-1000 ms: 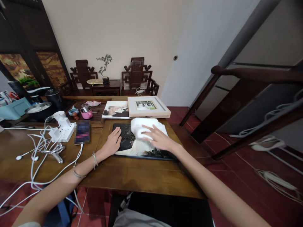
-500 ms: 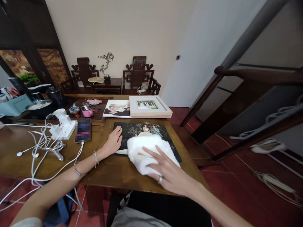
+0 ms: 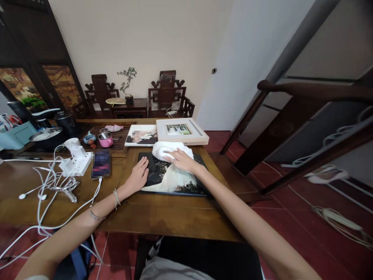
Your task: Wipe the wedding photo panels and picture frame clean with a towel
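A dark wedding photo panel lies face up on the wooden table, its long white dress showing in the lower part. At the panel's left edge rests my left hand, fingers stretched out and flat, holding nothing. My right hand grips a folded white towel and presses it down on the panel's far edge. The towel and hand hide the upper part of the picture, including the couple.
Behind the panel lie a light framed photo and a white-edged photo. To the left are a phone, a power strip with tangled white cables, and a pink cup. A wooden chair stands at the right.
My right hand has pushed the towel from the panel's near right part to its far edge, uncovering the white dress. The left hand stays on the left edge.
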{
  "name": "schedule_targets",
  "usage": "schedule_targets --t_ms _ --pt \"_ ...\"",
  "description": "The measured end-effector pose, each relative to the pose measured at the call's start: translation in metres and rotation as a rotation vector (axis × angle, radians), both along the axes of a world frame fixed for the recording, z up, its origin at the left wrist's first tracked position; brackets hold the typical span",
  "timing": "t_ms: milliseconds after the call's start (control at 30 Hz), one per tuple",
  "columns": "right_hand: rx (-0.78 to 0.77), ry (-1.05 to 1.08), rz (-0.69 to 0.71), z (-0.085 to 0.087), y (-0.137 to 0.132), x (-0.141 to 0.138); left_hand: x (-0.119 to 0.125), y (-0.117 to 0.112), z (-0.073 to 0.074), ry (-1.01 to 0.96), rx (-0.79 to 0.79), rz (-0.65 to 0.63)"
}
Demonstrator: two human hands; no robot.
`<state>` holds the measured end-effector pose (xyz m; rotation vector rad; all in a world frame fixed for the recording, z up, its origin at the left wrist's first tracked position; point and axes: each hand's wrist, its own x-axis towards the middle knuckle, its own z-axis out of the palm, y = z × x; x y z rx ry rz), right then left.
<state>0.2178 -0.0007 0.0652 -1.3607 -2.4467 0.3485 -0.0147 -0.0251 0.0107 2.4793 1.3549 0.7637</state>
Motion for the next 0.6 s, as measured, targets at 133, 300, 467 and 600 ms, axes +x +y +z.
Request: schedule_targets --t_ms 133,300,467,600 --pt "0.055 -0.026 0.079 -0.003 -0.049 -0.003 0.000 -0.001 -0.002 -0.005 0.001 0.002" --pt "0.027 -0.021 0.238 0.002 -0.136 0.002 0.002 0.001 -0.005 -0.028 0.009 0.017" --pt "-0.029 0.007 0.227 0.005 -0.136 0.001 0.003 0.001 -0.004 -0.028 0.008 0.007" --pt "-0.004 0.023 0.144 0.003 -0.072 -0.012 0.002 0.000 -0.002 -0.024 -0.006 -0.015"
